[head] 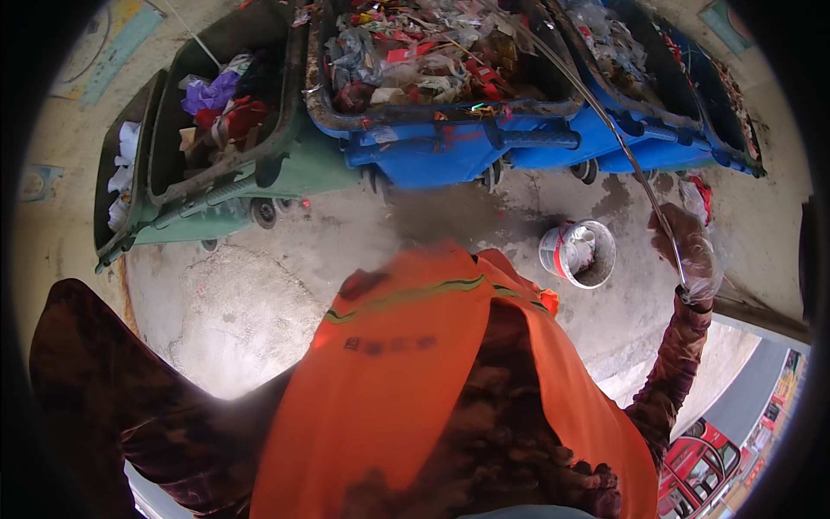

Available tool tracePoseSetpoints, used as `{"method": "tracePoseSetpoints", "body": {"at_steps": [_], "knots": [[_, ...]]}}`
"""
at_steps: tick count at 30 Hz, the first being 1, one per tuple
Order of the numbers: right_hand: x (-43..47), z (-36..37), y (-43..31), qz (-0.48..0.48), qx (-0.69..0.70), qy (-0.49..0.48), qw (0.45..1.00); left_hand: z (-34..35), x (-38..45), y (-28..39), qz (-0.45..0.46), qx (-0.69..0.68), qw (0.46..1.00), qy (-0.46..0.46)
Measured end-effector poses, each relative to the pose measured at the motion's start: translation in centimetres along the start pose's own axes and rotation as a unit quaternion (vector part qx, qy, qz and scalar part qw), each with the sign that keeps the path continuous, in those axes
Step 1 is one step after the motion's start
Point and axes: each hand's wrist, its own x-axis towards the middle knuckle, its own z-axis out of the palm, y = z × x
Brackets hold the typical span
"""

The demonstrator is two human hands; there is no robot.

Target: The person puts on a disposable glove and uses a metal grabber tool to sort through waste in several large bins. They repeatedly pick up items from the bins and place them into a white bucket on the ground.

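Note:
My right hand (694,256), in a clear plastic glove, grips a long thin metal tool (613,126), perhaps a pair of tongs. Its shaft slants up and left over the rim of the large blue wheeled bin (428,152); its far end is lost among the rubbish there. Mixed rubbish (415,58) fills that bin: plastic film, paper and red wrappers. My left hand is out of view; only the bent dark sleeve (91,350) shows at the left. Below the blue bins, a white plastic bucket (600,279) holding pale waste stands on the concrete floor.
A wide green wheeled bin (311,162) holds a purple bag (211,94); a narrower green bin (104,214) stands left of it. More blue bins (648,110) line the right. A red-and-white wrapper (697,198) lies near the right wall. A red vehicle (697,467) is outside, lower right.

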Motion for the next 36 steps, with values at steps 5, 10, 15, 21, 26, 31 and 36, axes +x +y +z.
{"method": "tracePoseSetpoints", "body": {"at_steps": [5,10,15,21,26,31,36], "knots": [[-5.1,-0.8,-2.2,-0.024,-0.052,0.038,0.998,2.6,-0.1,1.0,0.044,-0.064,0.996,0.043],[-7.6,-1.2,-6.5,-0.011,-0.205,0.026,0.978,9.7,-1.6,8.2,0.129,-0.185,0.971,0.079],[-6.2,-0.9,-9.1,-0.147,-0.256,0.063,0.953,21.2,-6.2,15.7,0.237,-0.235,0.943,-0.015],[-0.2,-0.1,-15.4,-0.134,-0.291,0.050,0.946,29.5,-6.7,17.9,0.187,-0.218,0.946,-0.151],[2.1,-1.1,-15.5,-0.078,-0.342,0.075,0.933,35.1,-3.0,18.0,0.188,-0.220,0.954,-0.076],[3.5,-2.1,-15.2,-0.042,-0.325,0.081,0.941,38.8,-0.6,18.1,0.210,-0.244,0.947,-0.020],[5.9,-3.1,-14.8,-0.059,-0.368,0.088,0.924,42.0,1.9,17.6,0.213,-0.229,0.948,-0.055]]}}
